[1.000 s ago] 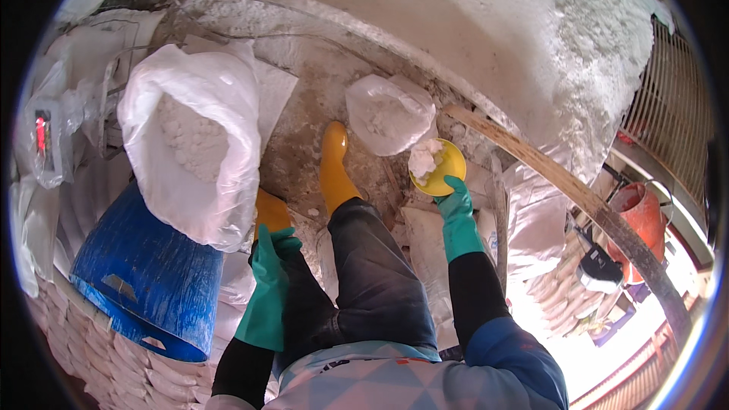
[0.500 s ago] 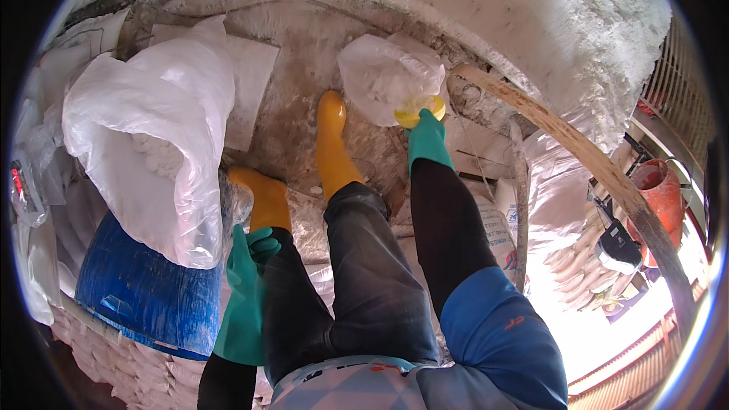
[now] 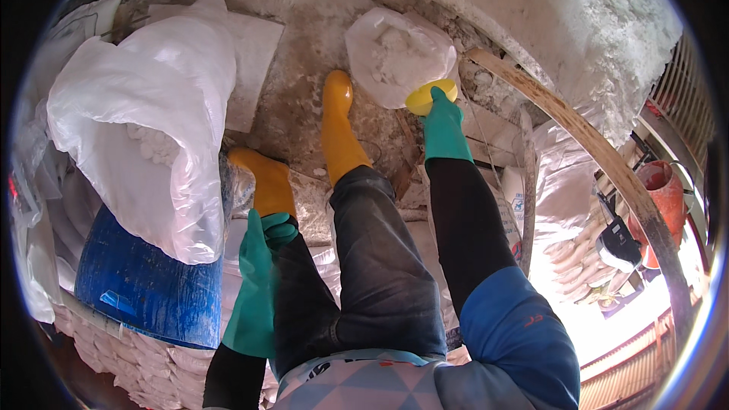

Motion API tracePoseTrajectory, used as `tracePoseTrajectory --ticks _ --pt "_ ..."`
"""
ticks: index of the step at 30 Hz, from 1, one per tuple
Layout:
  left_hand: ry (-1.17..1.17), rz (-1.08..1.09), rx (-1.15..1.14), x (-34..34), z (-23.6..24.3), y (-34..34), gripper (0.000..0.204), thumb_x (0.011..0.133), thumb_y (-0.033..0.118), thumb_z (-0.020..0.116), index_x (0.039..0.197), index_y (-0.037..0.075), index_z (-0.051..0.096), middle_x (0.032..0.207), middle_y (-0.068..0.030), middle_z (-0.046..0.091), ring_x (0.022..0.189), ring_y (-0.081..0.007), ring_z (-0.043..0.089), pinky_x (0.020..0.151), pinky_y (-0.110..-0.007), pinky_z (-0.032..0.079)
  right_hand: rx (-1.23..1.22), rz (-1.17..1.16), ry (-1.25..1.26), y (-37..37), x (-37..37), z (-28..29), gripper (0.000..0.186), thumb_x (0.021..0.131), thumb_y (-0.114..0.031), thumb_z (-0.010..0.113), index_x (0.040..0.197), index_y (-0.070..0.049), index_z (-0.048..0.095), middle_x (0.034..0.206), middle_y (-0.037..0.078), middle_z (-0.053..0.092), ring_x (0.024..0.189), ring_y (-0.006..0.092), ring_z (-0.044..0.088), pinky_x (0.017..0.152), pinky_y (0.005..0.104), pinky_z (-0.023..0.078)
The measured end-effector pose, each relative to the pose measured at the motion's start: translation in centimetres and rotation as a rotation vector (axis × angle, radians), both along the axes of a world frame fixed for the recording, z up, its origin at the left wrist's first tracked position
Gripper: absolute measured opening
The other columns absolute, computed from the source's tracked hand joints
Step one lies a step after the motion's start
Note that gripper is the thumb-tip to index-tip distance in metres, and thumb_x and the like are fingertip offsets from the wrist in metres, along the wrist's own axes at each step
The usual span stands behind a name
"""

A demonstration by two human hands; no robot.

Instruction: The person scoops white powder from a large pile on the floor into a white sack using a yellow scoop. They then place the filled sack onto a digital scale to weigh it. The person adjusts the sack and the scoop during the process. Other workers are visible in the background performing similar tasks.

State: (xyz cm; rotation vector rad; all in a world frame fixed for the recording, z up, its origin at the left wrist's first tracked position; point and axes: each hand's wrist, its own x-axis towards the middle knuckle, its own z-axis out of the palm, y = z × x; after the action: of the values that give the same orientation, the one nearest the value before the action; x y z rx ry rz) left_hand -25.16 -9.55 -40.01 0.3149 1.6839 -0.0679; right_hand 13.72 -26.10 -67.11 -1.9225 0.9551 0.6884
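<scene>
To the left of the left hand (image 3: 260, 258), sack (image 3: 199, 205) and barrel (image 3: 152, 281) obstruct; between the hands, legs (image 3: 383, 258). Right of the right hand (image 3: 444, 121), a plank (image 3: 577, 126) blocks passage; ahead, the bag (image 3: 363, 57) is open.

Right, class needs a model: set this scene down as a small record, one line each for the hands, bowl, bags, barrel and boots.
left hand: green glove, fingers partly curled, beside left thigh
right hand: green glove, holding yellow bowl
yellow bowl: at smaller bag's near edge; contact unclear
smaller bag: translucent, open, white material inside
larger bag: whitish plastic, open, white lumps inside
blue barrel: partly hidden by larger bag
boots: yellow pair
</scene>
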Motion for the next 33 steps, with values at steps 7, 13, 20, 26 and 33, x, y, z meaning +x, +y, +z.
tracePoseTrajectory --ticks 7,13,20,26,33 --pt "-0.044 0.050 0.050 -2.1 -1.1 -0.4 0.058 0.112 0.049 0.048 0.116 -0.004 0.072 0.098 -0.0179 0.078 0.081 -0.0248 0.075 0.082 -0.036 0.062 0.097 -0.036 -0.096 -1.2 -0.3 2.3 0.064 0.091 -0.016 0.083 0.141 0.006 0.048 0.128 0.021 0.067 0.102 0.0361 0.074 0.078 0.0511 0.065" --pt "-0.057 0.195 0.196 -6.0 -0.9 -3.0 0.058 0.113 0.048 0.047 0.116 -0.005 0.072 0.098 -0.0182 0.078 0.080 -0.0237 0.075 0.081 -0.034 0.062 0.214 0.153 -0.156 4.7 -3.0 12.7 0.057 0.097 -0.025 0.078 0.146 -0.006 0.056 0.137 0.014 0.066 0.123 0.0318 0.066 0.100 0.0466 0.059" --pt "0.082 0.543 0.381 -11.1 -1.2 -2.4 0.073 0.108 0.062 0.048 0.136 -0.004 0.062 0.104 -0.0150 0.077 0.093 -0.0255 0.074 0.091 -0.038 0.058 0.717 0.524 -0.193 18.1 -5.8 25.1 0.060 0.097 -0.023 0.076 0.148 -0.002 0.054 0.141 0.013 0.064 0.125 0.0295 0.066 0.101 0.0419 0.057" --pt "0.274 0.621 0.842 -11.4 3.8 6.7 0.061 0.110 0.046 0.056 0.144 -0.004 0.056 0.129 -0.0157 0.068 0.109 -0.0218 0.068 0.098 -0.036 0.055 0.719 1.345 -0.336 32.6 -17.5 36.6 0.055 0.094 -0.018 0.078 0.142 -0.001 0.058 0.135 0.012 0.066 0.122 0.0256 0.066 0.101 0.0405 0.056" --pt "0.354 0.389 0.643 -9.8 4.4 12.8 0.091 0.089 0.043 0.085 0.154 -0.005 0.042 0.141 -0.0240 0.057 0.121 -0.0287 0.063 0.100 -0.040 0.054 -0.100 2.353 -0.722 43.4 -30.0 28.6 0.056 0.085 -0.018 0.080 0.137 -0.010 0.061 0.134 0.024 0.065 0.117 0.0429 0.066 0.099 0.0485 0.055"
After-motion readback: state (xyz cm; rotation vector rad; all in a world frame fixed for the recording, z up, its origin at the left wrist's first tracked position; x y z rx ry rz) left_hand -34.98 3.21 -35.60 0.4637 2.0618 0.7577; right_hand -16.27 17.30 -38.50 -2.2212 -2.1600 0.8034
